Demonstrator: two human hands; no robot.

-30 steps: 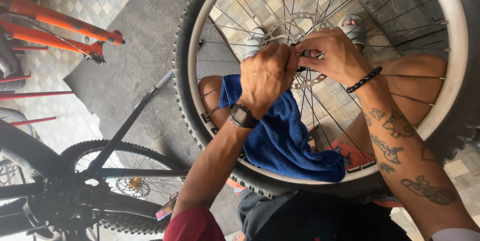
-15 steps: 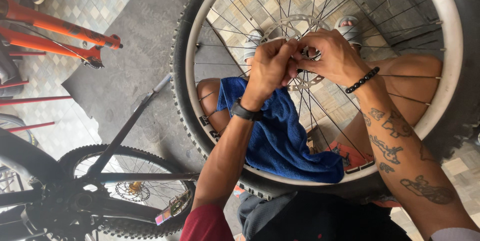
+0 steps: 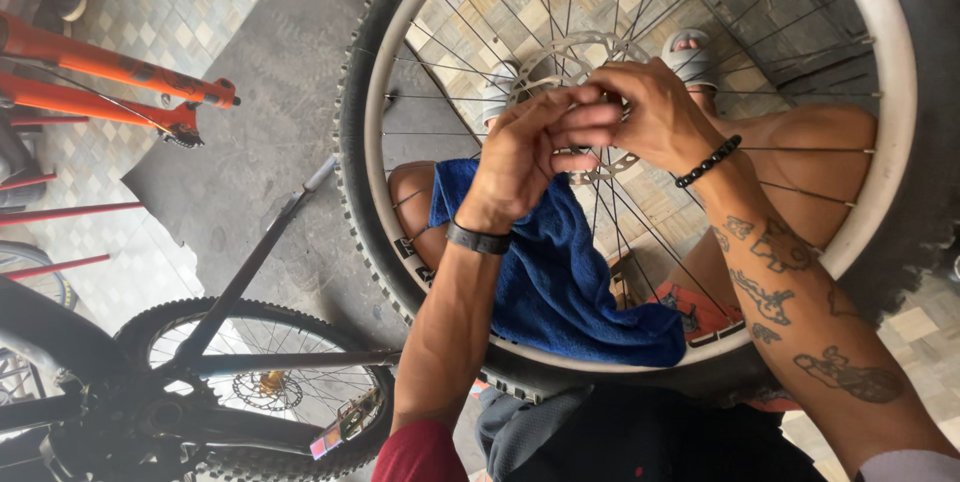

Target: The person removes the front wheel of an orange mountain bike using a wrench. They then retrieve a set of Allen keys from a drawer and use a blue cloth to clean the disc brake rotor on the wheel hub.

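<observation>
Hands meet at the hub of a bicycle wheel (image 3: 640,2) held upright across the person's knees. Left hand (image 3: 525,157) curls its fingers closed at the centre of the silver brake disc (image 3: 570,52); right hand (image 3: 655,112) pinches the same spot from the other side. What they grip is too small to tell. Blue cloth (image 3: 560,272) drapes over one knee behind the spokes. Black bike (image 3: 200,382) stands on the grey floor nearby, beside an orange frame (image 3: 110,67).
</observation>
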